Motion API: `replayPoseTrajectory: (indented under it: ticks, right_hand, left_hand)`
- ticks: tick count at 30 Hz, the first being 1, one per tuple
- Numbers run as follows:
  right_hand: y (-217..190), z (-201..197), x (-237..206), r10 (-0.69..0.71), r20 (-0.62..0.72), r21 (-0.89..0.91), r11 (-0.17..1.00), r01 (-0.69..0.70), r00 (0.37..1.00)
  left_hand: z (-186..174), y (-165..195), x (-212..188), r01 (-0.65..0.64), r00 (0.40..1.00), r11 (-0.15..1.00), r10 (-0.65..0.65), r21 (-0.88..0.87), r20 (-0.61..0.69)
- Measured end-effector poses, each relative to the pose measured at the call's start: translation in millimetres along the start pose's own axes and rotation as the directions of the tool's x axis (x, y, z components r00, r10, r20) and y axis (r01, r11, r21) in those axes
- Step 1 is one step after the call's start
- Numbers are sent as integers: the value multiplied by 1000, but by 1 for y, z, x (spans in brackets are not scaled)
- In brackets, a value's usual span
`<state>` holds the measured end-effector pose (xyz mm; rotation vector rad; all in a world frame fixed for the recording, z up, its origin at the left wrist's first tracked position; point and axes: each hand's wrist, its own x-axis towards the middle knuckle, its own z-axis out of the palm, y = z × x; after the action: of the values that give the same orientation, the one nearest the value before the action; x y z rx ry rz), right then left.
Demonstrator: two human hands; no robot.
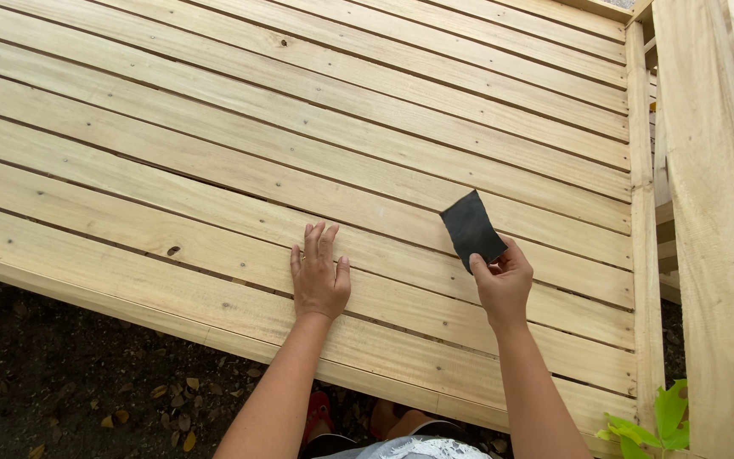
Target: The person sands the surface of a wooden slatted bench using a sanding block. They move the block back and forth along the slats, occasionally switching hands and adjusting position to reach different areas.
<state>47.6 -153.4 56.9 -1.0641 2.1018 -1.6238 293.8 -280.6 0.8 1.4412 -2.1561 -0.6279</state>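
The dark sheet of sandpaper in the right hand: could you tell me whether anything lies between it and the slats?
Nothing visible does: the dark sheet of sandpaper sits pinched above bare pale wooden slats.

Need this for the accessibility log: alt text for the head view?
Seen from above, the person's right hand holds a dark sheet of sandpaper over a pale slatted wooden panel, while the left hand lies flat on a slat. Dark ground with dry leaves shows below; green leaves at bottom right.
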Motion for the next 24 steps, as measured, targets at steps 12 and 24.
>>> replayPoseTrajectory:
  ticks: [12, 24]
  right_hand:
    - [-17, 89, -63, -236, 583, -580, 549, 601, 778]
    - [-31, 65, -106, -174, 649, -567, 539, 623, 741]
  left_hand:
    - [-1, 7, 0, 26, 999, 998, -27, 50, 21]
    - [2, 9, 1, 43, 998, 995, -47, 93, 44]
